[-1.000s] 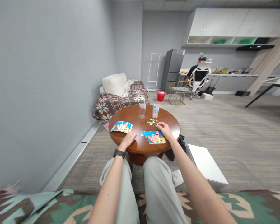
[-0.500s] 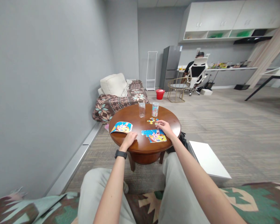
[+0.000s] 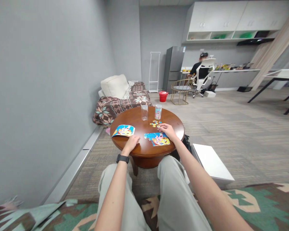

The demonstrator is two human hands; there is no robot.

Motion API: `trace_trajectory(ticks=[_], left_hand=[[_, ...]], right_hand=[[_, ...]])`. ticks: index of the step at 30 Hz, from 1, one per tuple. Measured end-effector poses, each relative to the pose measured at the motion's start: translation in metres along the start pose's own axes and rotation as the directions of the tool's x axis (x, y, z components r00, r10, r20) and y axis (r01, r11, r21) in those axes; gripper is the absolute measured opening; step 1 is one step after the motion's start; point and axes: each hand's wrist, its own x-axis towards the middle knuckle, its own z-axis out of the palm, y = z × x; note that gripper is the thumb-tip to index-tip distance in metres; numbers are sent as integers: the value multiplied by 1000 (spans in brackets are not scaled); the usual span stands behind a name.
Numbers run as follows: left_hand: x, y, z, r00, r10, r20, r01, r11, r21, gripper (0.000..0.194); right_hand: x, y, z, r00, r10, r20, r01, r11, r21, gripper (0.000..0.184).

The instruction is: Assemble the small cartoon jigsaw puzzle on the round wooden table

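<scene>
Right hand (image 3: 167, 131) pinched right over the jigsaw (image 3: 157, 139), can't tell if it's on a piece; left hand (image 3: 132, 143) lies open on the desk (image 3: 144, 150).

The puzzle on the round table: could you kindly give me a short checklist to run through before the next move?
Left hand free, resting on the table: ok.
Right hand holding a piece: cannot tell, the fingers hide it.
Loose pieces close to the right hand: ok.
Puzzle finished: not ok, its outline looks ragged.
Picture card in view beside the puzzle: ok.
Bottle and jar clear of both hands: ok.
</scene>
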Motion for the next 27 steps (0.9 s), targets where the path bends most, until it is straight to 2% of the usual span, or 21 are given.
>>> trace_trajectory(ticks=[9, 17, 23, 27], left_hand=[[-1, -1, 0, 1000, 2, 1, -2, 1000, -17, 31], [0, -3, 1, 1000, -1, -3, 0, 1000, -30, 32], [0, -3, 2, 1000, 10, -19, -9, 1000, 8, 29], [1, -3, 2, 1000, -9, -17, 8, 1000, -4, 29]], right_hand=[[1, 2, -1, 1000, -15, -15, 14, 998, -54, 34], [1, 4, 0, 1000, 0, -11, 0, 999, -38, 41], [3, 6, -3, 994, -100, -38, 95, 990, -103, 39], [4, 6, -4, 993, -107, -43, 98, 978, -182, 31]])
